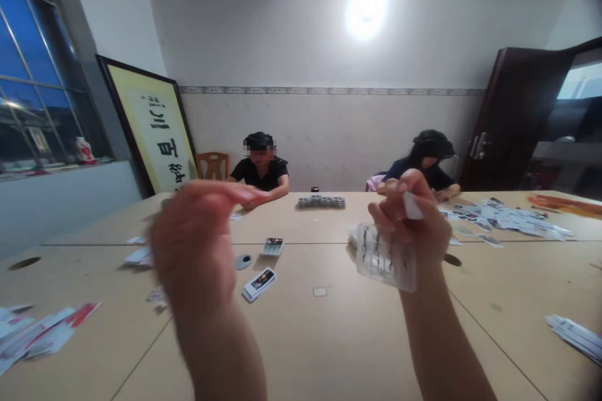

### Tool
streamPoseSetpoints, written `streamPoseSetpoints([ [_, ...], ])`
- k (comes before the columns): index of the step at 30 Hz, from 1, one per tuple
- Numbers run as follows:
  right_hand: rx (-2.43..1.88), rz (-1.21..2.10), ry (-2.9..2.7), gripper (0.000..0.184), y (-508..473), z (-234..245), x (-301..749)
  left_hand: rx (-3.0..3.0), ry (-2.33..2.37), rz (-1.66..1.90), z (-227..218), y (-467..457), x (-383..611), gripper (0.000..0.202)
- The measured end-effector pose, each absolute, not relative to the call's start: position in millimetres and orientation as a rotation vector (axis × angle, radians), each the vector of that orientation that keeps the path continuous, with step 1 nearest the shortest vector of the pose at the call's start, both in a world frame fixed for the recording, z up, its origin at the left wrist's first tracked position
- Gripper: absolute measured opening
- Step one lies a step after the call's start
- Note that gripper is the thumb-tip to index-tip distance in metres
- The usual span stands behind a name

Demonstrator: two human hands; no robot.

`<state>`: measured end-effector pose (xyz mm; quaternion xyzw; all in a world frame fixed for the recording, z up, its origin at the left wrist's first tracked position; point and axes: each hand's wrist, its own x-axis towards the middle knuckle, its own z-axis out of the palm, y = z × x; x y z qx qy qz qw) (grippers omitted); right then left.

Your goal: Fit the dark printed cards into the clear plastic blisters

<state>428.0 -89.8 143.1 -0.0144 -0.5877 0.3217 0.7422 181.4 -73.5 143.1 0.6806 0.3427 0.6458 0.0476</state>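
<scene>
My left hand (197,244) is raised over the table, slightly blurred, its fingers stretched out to the right with nothing visible in them. Opposite it, my right hand (416,219) is closed on a clear plastic blister tray (383,260), which hangs tilted below the fingers and has rows of dark marks. A small white slip (412,205) shows at the fingers of the same hand. Between and beyond the hands lie a stack of printed cards (259,284), a small tray with a dark printed top (273,247) and a grey disc (243,261).
Packed trays (321,201) stand in a row at the table's far side. Loose cards (508,218) spread at far right; more papers (42,332) lie at left and a card stack (576,335) at right. Two people (261,166) sit across the table (320,351).
</scene>
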Motion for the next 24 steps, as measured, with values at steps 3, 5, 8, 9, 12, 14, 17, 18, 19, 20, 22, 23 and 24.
streamPoseSetpoints([
  [3, 0.030, 0.680, -1.220, 0.007, -91, 149, 420, 2.103, 0.520, 1.491, 161, -57, 220, 0.027],
  [5, 0.074, 0.653, -1.169, 0.009, -90, 152, 415, 2.153, 0.470, 1.075, 160, -47, 240, 0.041],
  [8, 0.125, 0.617, -1.130, 0.014, -82, 154, 417, 2.171, 0.401, 0.763, 149, -38, 259, 0.045],
  [9, 0.129, 0.605, -1.120, 0.015, -79, 154, 419, 2.165, 0.375, 0.740, 146, -37, 262, 0.042],
  [12, 0.112, 0.595, -1.140, 0.017, -66, 151, 428, 2.132, 0.354, 0.764, 144, -37, 267, 0.033],
  [14, 0.107, 0.607, -1.154, 0.016, -57, 149, 433, 2.127, 0.391, 0.798, 146, -38, 269, 0.029],
  [17, 0.142, 0.632, -1.131, 0.016, -49, 146, 436, 2.121, 0.440, 0.839, 147, -39, 271, 0.027],
  [18, 0.158, 0.642, -1.121, 0.017, -48, 145, 436, 2.109, 0.432, 0.838, 147, -38, 272, 0.027],
  [19, 0.174, 0.654, -1.117, 0.018, -47, 145, 436, 2.093, 0.416, 0.831, 147, -38, 273, 0.029],
  [20, 0.186, 0.670, -1.120, 0.018, -48, 145, 436, 2.074, 0.395, 0.831, 146, -37, 273, 0.032],
  [22, 0.204, 0.694, -1.137, 0.018, -51, 146, 436, 2.059, 0.360, 0.843, 145, -36, 275, 0.038],
  [23, 0.207, 0.700, -1.148, 0.017, -53, 146, 435, 2.062, 0.354, 0.858, 144, -36, 276, 0.041],
  [24, 0.206, 0.701, -1.160, 0.016, -55, 147, 434, 2.069, 0.353, 0.874, 144, -37, 277, 0.042],
])
